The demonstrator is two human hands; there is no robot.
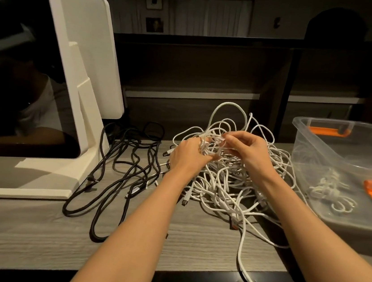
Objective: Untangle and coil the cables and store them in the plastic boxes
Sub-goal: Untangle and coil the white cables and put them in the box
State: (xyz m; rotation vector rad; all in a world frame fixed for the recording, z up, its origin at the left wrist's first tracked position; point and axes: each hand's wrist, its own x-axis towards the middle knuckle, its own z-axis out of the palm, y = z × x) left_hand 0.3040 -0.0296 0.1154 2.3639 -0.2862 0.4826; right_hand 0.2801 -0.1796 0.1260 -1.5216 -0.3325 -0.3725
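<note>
Both bare forearms reach forward from the lower edge of the view and converge toward the middle. The left hand [188, 155] is seen from the back, its fingers curled around white cable strands. The right hand [248, 148] sits just beside it and slightly higher, its fingertips pinching strands of the same cable.

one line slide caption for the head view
Both hands, left and right, pick at a white cable tangle beside a clear plastic box.
</note>
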